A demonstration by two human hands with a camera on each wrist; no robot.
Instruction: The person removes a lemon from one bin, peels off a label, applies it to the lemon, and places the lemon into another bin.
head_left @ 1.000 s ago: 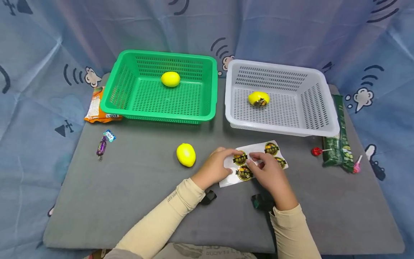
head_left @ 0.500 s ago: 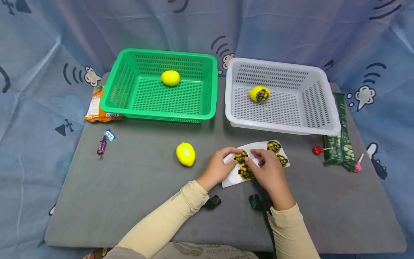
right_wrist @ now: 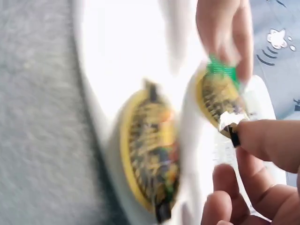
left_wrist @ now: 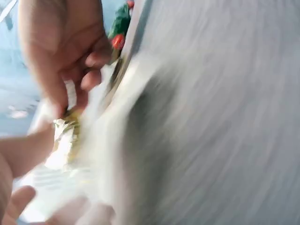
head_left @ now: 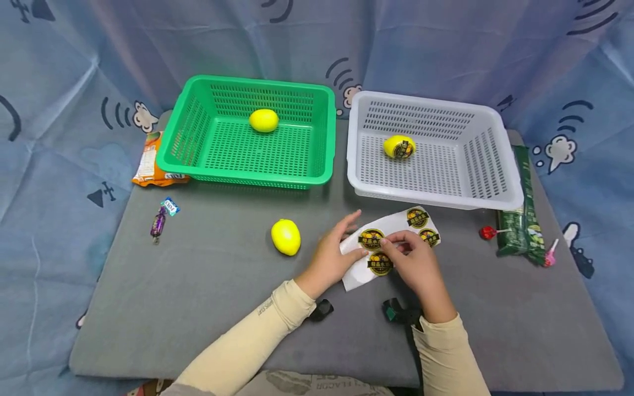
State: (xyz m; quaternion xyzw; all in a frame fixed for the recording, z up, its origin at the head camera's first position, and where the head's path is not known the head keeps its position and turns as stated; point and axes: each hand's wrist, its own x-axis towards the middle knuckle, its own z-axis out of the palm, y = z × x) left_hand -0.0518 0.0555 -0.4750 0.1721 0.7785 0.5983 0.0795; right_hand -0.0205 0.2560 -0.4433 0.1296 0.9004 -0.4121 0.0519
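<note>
A white sticker sheet (head_left: 358,275) with several round black-and-gold stickers lies at an angle in front of both hands. My right hand (head_left: 413,267) pinches the edge of the upper left sticker (head_left: 371,239) between thumb and index finger. In the right wrist view, that sticker (right_wrist: 218,96) has its black band end at the right thumb; how much of it is off the sheet I cannot tell. My left hand (head_left: 329,256) is at the sheet's left side, its fingers extended and its thumb touching near the sticker. Left of this hand, a yellow lemon (head_left: 285,237) rests on the table.
At the back left, a green basket (head_left: 242,179) holds one lemon (head_left: 264,120). A white basket (head_left: 436,201) at the back right holds a lemon (head_left: 399,147) bearing a sticker. Snack bags, wrapped candies (head_left: 158,224) and lollipops (head_left: 487,232) lie along both sides.
The left index finger has come up off the sticker and straightened away. The sheet has turned slightly, and the right hand keeps its pinch at the sticker's edge.
</note>
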